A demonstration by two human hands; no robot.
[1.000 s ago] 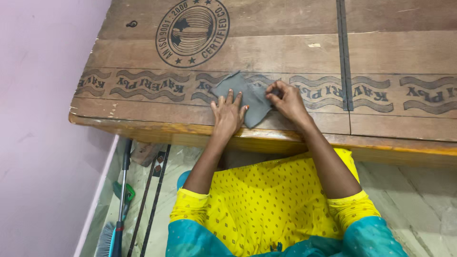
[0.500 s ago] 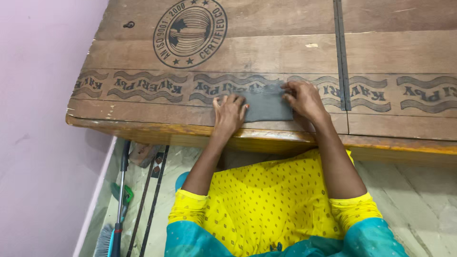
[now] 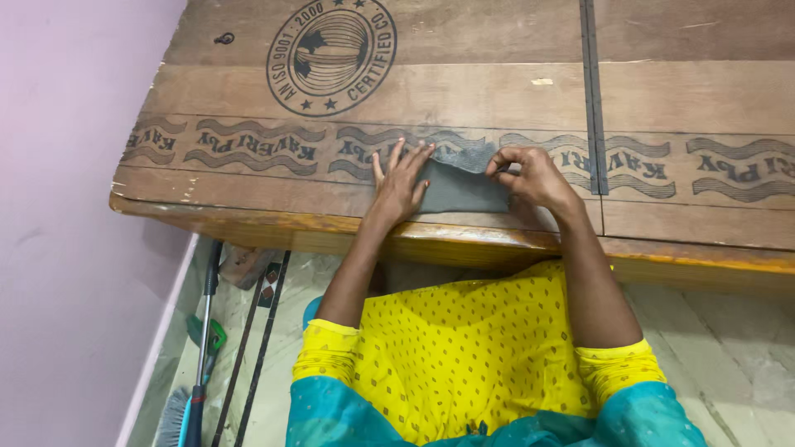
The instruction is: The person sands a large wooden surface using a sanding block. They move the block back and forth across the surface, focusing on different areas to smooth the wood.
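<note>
A small grey cloth (image 3: 464, 184) lies folded flat on the wooden board (image 3: 497, 91) near its front edge. My left hand (image 3: 399, 184) rests on the cloth's left end with fingers spread, pressing it down. My right hand (image 3: 534, 177) pinches the cloth's upper right corner between thumb and fingertips. Both forearms reach up over the board's edge from my yellow dotted top.
The board carries a round stamp (image 3: 331, 45) and wavy printed bands. A dark metal strip (image 3: 593, 91) runs across it on the right. A pink wall (image 3: 58, 207) stands at the left. On the floor below lie a broom and a mop handle (image 3: 203, 348).
The cloth went from a loose tilted shape to a flat folded rectangle. My left hand has slid up and spread its fingers; my right hand now pinches the upper right corner.
</note>
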